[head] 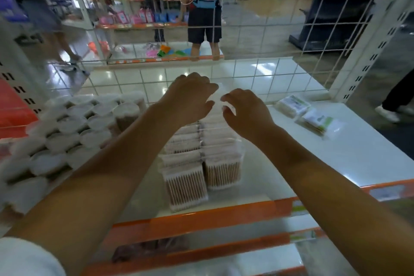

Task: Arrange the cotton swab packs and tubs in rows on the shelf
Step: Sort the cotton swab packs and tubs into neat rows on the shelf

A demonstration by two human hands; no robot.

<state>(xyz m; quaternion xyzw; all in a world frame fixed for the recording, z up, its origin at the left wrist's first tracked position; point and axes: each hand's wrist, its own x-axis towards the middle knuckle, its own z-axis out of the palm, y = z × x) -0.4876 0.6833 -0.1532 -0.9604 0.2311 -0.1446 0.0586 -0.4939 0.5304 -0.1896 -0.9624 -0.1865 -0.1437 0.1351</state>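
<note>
Hovering hands [190,98] [243,110], shelf [336,154] rt. bare

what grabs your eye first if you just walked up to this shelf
Two bare arms reach in over the white shelf, the left hand and right hand with loosely curled fingers above the far end of two rows of clear swab packs in the middle. To the left crowd white-lidded round tubs; two green-labelled packs lie loose at the right rear.
</note>
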